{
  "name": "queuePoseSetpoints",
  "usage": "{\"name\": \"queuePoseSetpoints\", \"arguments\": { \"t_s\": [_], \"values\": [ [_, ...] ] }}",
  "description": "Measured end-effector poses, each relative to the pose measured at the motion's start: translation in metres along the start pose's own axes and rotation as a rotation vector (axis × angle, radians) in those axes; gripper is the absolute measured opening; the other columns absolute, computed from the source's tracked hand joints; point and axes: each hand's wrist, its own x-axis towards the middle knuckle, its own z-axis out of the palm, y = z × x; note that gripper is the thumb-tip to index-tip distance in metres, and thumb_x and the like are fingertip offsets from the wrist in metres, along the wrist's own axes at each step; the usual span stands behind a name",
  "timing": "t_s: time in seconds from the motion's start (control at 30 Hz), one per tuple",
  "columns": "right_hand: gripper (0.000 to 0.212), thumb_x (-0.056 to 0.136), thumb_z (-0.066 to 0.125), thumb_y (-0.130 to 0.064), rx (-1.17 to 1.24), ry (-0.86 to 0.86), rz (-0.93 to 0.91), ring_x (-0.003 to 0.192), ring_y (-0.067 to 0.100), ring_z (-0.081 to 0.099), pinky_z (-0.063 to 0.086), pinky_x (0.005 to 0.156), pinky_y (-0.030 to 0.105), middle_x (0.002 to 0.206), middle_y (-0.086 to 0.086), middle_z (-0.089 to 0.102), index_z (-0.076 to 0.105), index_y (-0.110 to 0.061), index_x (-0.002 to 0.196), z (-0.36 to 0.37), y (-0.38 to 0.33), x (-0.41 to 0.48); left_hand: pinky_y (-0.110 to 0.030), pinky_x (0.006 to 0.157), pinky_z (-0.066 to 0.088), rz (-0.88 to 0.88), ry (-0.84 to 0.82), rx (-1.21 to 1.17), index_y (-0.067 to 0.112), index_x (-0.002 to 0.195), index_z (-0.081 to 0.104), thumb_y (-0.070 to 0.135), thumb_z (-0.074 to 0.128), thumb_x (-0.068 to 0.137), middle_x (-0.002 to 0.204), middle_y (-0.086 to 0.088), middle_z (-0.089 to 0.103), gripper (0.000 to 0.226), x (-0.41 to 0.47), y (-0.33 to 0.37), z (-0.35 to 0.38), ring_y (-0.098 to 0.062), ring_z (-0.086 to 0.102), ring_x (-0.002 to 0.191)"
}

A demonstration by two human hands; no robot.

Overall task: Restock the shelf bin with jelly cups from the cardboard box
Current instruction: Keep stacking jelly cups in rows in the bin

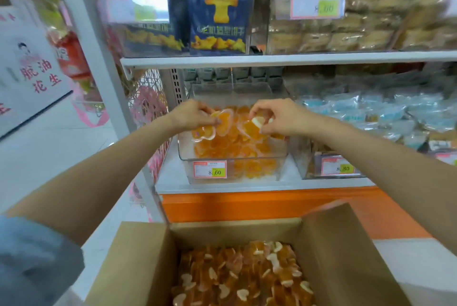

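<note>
Both of my hands are over the open top of the clear plastic shelf bin (235,158), toward its back half. My left hand (191,115) has its fingers curled and pinches a small cluster of orange heart-shaped jelly cups (222,121) in clear shells. A couple of them hang below the fingers, above the bin's left side. My right hand (279,117) likewise pinches several cups between thumb and curled fingers, above the bin's right side and close to its right wall. The bin already holds a layer of the same cups, about half its depth by my judgement. The brown cardboard box (146,256) sits open below and in front of the bin, with plenty of stock in it. Step in hand, as I judge it: release both clusters into the bin. Risks noted: the right-hand cluster is near the bin's right wall, so a careless release could send a cup into the neighbouring clear bin (305,157) or onto the white shelf (170,177) under the bin. The shells look smooth and are loosely bunched, so one may slip early. Dropped cups could also bounce out over the bin's front wall with its price label (209,169).
</note>
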Motion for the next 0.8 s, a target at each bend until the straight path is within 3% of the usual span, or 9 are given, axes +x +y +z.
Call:
{"name": "queuePoseSetpoints", "arguments": {
  "t_s": [0.1, 0.23, 0.4, 0.6, 0.7, 0.8],
  "values": [
    [0.028, 0.082, 0.063, -0.021, -0.122, 0.044, 0.070, 0.073, 0.018, 0.058, 0.054, 0.064, 0.034, 0.100, -0.002, 0.062, 0.059, -0.034, 0.107, 0.009, 0.004, 0.034, -0.028, 0.075, 0.048, -0.059, 0.070, 0.110, 0.012, 0.111, 0.063, 0.037, 0.069, 0.081, 0.104, -0.008, 0.067, 0.039, 0.031, -0.008, 0.002, -0.018, 0.059, 0.084],
    [0.025, 0.088, 0.055, -0.028, -0.320, 0.046, 0.121, 0.107, 0.026, 0.057, 0.040, 0.074, 0.029, 0.120, 0.002, 0.061, 0.058, -0.033, 0.112, 0.020, 0.014, 0.074, -0.026, 0.078, 0.043, -0.108, 0.061, 0.182, 0.016, 0.116, 0.060, 0.044, 0.067, 0.081, 0.111, -0.006, 0.065, 0.045, 0.065, -0.018, 0.014, -0.018, 0.058, 0.094],
    [0.023, 0.091, 0.051, -0.033, -0.425, 0.004, 0.144, 0.112, 0.027, 0.056, 0.036, 0.074, 0.028, 0.123, 0.004, 0.059, 0.057, -0.032, 0.113, 0.032, 0.029, 0.114, -0.029, 0.084, 0.045, -0.119, 0.026, 0.183, 0.017, 0.121, 0.060, 0.047, 0.065, 0.081, 0.118, -0.006, 0.064, 0.050, 0.096, -0.032, 0.028, -0.024, 0.059, 0.106],
    [0.045, 0.089, 0.055, -0.027, -0.394, 0.042, 0.168, 0.114, 0.029, 0.055, 0.037, 0.073, 0.030, 0.128, 0.009, 0.056, 0.043, -0.032, 0.132, 0.044, 0.042, 0.128, -0.032, 0.089, 0.046, -0.106, 0.123, 0.178, 0.012, 0.121, 0.057, 0.044, 0.059, 0.088, 0.124, -0.012, 0.060, 0.047, 0.110, -0.045, 0.037, -0.028, 0.057, 0.112],
    [0.042, 0.084, 0.065, -0.030, -0.328, 0.093, 0.189, 0.110, 0.029, 0.057, 0.043, 0.077, 0.031, 0.121, 0.008, 0.061, 0.053, -0.025, 0.124, 0.046, 0.046, 0.127, -0.033, 0.087, 0.045, -0.092, 0.127, 0.276, 0.010, 0.118, 0.060, 0.040, 0.060, 0.088, 0.122, -0.015, 0.060, 0.042, 0.110, -0.044, 0.037, -0.030, 0.056, 0.111],
    [0.024, 0.076, 0.077, -0.025, -0.096, 0.158, 0.217, 0.098, 0.021, 0.060, 0.044, 0.076, 0.026, 0.100, 0.001, 0.062, 0.067, -0.018, 0.097, 0.045, 0.041, 0.117, -0.035, 0.090, 0.043, -0.075, 0.125, 0.360, 0.011, 0.123, 0.057, 0.036, 0.059, 0.089, 0.125, -0.017, 0.052, 0.042, 0.107, -0.041, 0.037, -0.033, 0.053, 0.112]
  ]
}}
